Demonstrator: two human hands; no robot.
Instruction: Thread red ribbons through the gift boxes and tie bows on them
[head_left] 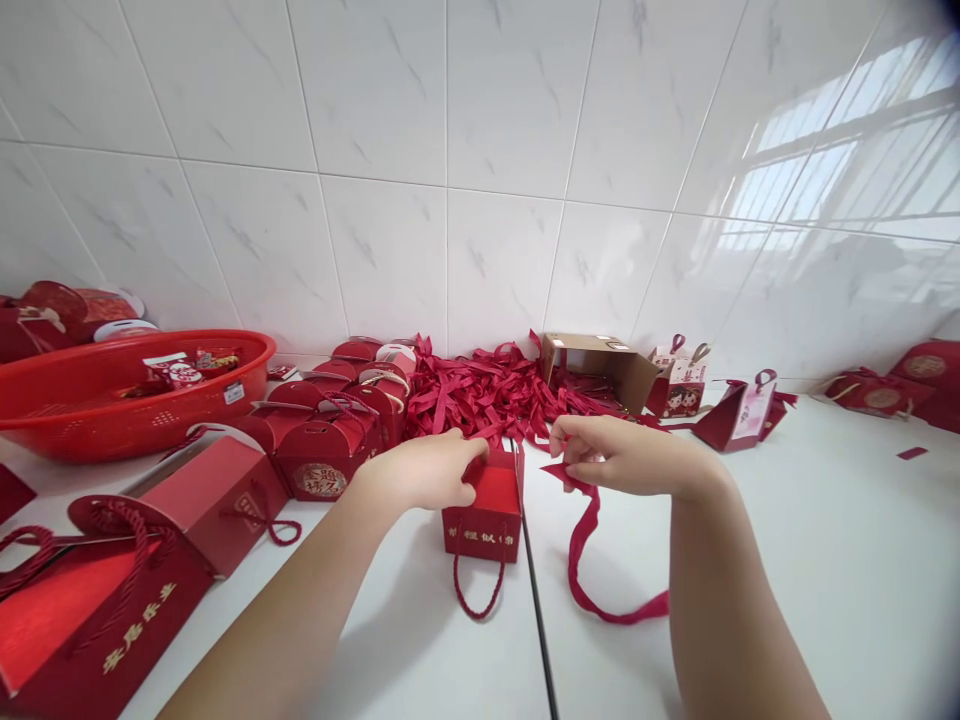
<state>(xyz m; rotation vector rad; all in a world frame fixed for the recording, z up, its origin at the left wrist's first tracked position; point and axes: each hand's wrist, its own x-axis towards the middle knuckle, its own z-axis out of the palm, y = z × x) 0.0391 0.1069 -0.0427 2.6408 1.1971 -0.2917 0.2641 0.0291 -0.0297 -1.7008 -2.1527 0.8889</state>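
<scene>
In the head view, a small red gift box (484,532) with gold characters stands on the white table, its top open and a twisted cord handle hanging down in front. My left hand (442,470) is closed at the box's left upper edge, thumb and fingers bent over it; part of the grip is hidden. To the right of the box, my right hand (611,455) pinches a dark red ribbon (581,540). One pointed end sticks out left of the fingers, and the rest curls down onto the table and passes behind my right forearm.
Behind the box lies a heap of red ribbons (480,392) beside an open cardboard box (641,375). Several red gift boxes (322,455) and a red plastic basket (150,425) with snack packets stand at left. More small boxes (739,415) stand right. A dark seam (536,600) crosses the table.
</scene>
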